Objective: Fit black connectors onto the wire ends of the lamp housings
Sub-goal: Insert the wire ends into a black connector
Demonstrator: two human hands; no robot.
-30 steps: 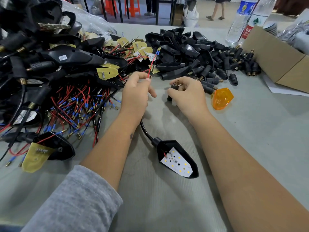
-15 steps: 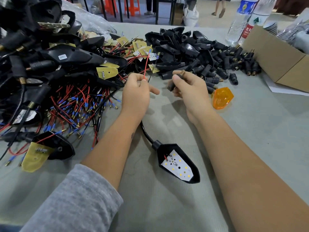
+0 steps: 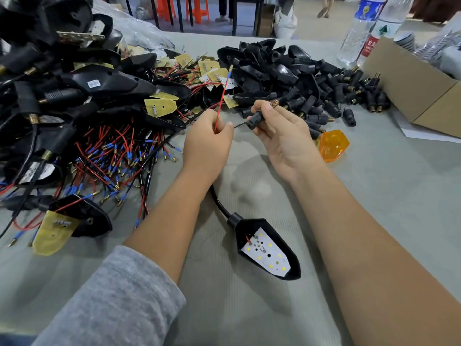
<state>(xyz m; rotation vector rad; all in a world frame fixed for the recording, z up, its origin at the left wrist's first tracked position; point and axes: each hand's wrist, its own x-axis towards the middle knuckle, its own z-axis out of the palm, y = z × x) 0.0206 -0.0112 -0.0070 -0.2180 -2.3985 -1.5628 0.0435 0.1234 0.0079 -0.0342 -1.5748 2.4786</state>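
Between both hands, mid-table: left hand [image 3: 207, 143] pinches red wire [image 3: 222, 98] upright; a black lead's tip meets the connector [image 3: 257, 118] held in right hand [image 3: 282, 136] (axis tilted up-right). Lamp housing [image 3: 268, 248] lies nearer me.

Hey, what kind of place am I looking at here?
Most likely a small assembly workshop: a heap of wired lamp housings, a pile of black connectors and an open cardboard box share one grey worktable.
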